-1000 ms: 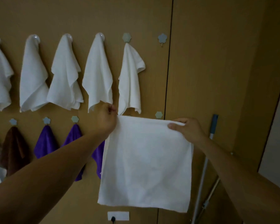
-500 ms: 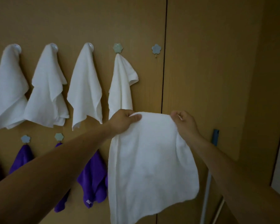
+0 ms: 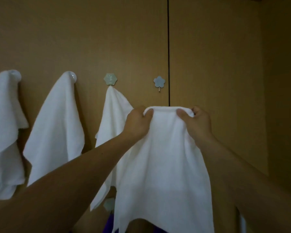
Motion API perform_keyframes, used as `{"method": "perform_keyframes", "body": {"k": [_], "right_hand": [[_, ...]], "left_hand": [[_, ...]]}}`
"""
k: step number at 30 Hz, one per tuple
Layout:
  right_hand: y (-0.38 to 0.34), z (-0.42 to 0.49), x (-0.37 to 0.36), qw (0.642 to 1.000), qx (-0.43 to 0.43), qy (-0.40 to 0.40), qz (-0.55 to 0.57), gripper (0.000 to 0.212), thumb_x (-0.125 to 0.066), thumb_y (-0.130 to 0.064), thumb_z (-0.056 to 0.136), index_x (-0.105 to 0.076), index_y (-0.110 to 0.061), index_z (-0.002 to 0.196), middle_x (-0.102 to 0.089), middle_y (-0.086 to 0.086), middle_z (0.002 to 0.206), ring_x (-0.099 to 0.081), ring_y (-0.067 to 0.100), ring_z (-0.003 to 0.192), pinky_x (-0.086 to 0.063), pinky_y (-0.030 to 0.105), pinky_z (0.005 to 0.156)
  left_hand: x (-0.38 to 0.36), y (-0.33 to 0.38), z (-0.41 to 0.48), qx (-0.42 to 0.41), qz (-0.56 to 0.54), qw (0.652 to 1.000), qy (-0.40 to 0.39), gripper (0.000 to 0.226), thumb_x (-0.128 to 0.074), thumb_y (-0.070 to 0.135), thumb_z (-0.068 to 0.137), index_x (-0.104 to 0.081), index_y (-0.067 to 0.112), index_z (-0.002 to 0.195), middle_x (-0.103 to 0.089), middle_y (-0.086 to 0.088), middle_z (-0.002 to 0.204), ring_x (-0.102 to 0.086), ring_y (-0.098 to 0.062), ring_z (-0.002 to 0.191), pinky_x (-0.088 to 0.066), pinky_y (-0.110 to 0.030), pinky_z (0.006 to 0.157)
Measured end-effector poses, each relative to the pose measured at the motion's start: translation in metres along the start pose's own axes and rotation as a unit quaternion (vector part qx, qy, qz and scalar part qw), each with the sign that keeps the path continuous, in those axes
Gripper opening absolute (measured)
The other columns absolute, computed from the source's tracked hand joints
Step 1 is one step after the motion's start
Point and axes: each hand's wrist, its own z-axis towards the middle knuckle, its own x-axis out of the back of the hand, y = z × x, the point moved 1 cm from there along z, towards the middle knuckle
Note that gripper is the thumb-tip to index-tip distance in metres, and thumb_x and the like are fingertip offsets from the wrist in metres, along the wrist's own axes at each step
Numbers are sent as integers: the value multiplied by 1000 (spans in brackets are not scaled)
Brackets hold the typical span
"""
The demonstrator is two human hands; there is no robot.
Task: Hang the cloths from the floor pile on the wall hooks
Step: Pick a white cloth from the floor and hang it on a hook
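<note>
Faced a brown panelled wall [image 3: 217, 64] in dim light. Held both bare forearms up from the bottom of the view. Pinched the top edge of a white cloth [image 3: 163, 165] in the left hand [image 3: 138, 123], thumb in front, fingers curled behind. Gripped the same edge in the right hand [image 3: 198, 125] the same way, near the left. Let the cloth hang loose before the wall, its top edge below the bare blue hook [image 3: 159, 82] and apart from it. Saw, farther back, a hung cloth [image 3: 112, 118] on the green hook [image 3: 110, 79] just left of the blue one. Made out two more white cloths [image 3: 57, 125] farther left, on round hooks. Glimpsed a purple cloth [image 3: 110, 222] low on the wall.
</note>
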Motion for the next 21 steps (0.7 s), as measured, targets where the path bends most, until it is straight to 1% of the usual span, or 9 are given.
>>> {"method": "perform_keyframes", "body": {"k": [2, 4, 7, 10, 11, 14, 16, 19, 21], "right_hand": [[-7, 30, -7, 999, 34, 32, -5, 39, -73, -37, 80, -52, -5, 75, -51, 6, 70, -47, 14, 64, -38, 29, 61], [-17, 62, -14, 996, 65, 54, -32, 38, -72, -39, 79, -52, -6, 75, -51, 2, 70, -47, 15, 65, -38, 30, 61], [-24, 101, -25, 987, 103, 68, -103, 31, -68, -43, 80, -52, -17, 74, -57, -2, 76, -53, 18, 70, -42, 31, 64], [-23, 138, -43, 979, 113, 59, -156, 25, -66, -44, 83, -59, -20, 89, -60, -3, 87, -58, 20, 79, -47, 31, 69], [-22, 147, -49, 977, 113, 55, -172, 27, -66, -43, 84, -61, -20, 95, -58, -4, 89, -57, 19, 81, -45, 30, 70], [-12, 164, -65, 967, 120, 32, -221, 22, -62, -44, 86, -54, -23, 85, -57, -5, 86, -56, 19, 79, -36, 26, 65], [-3, 168, -70, 961, 131, 30, -244, 24, -60, -47, 86, -51, -25, 82, -57, -5, 85, -55, 20, 77, -34, 26, 63], [7, 169, -67, 960, 134, 24, -244, 25, -62, -49, 83, -51, -26, 82, -52, -10, 76, -53, 18, 73, -31, 26, 56], [13, 166, -63, 966, 114, 1, -232, 28, -65, -50, 80, -50, -27, 82, -48, -14, 73, -53, 14, 70, -31, 24, 52]], "left_hand": [[-7, 6, 31, -21, 3, 999, 32, 31, -41, 32, 101, -60, 8, 104, -58, 0, 94, -52, -16, 85, -35, -22, 64], [-10, 10, 63, -37, 17, 997, 59, 27, -41, 31, 100, -57, 10, 94, -56, -1, 87, -50, -16, 80, -31, -22, 59], [-12, 8, 107, -65, 98, 989, 95, 23, -46, 31, 99, -50, 13, 85, -48, 2, 76, -43, -15, 72, -21, -24, 55], [-13, -3, 146, -57, 141, 979, 136, 20, -51, 34, 96, -50, 16, 86, -47, 4, 76, -41, -15, 69, -26, -24, 62], [-15, -7, 155, -52, 150, 977, 143, 19, -52, 35, 95, -50, 17, 87, -46, 4, 75, -41, -15, 68, -28, -26, 62], [-23, -19, 168, -56, 201, 965, 157, 18, -52, 37, 92, -47, 21, 90, -46, 7, 71, -43, -15, 63, -29, -28, 54], [-27, -23, 168, -69, 247, 951, 172, 19, -49, 40, 92, -44, 23, 88, -41, 11, 65, -38, -10, 55, -22, -26, 47], [-28, -25, 167, -62, 276, 945, 165, 19, -53, 39, 88, -47, 22, 83, -41, 11, 64, -36, -5, 55, -20, -24, 46], [-29, -24, 165, -30, 280, 953, 114, 18, -60, 34, 81, -52, 18, 78, -47, 7, 65, -42, -8, 56, -26, -24, 47]]}}
